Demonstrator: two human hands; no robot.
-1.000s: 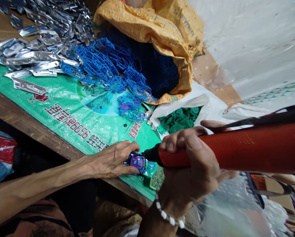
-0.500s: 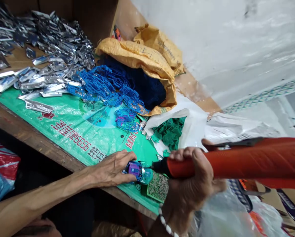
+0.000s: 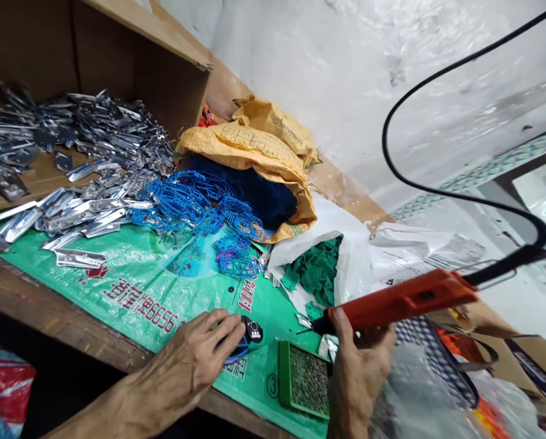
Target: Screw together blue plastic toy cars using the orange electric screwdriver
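My left hand rests on the green mat near the table's front edge, fingers curled over a small toy car of which a blue body and a black wheel show. My right hand grips an orange electric screwdriver with a black cable. Its tip points left, lifted off and to the right of the car. A green tray of screws lies between my hands.
Blue plastic frames spill from a yellow sack. Silver metal pieces are heaped at the left. Green plastic parts sit in a white bag. A wooden shelf stands behind. Clear bags hang at the lower right.
The screwdriver has drawn back from the car and risen to the right. My left hand has turned the car, so a black wheel shows instead of the purple top. My view has tilted upward.
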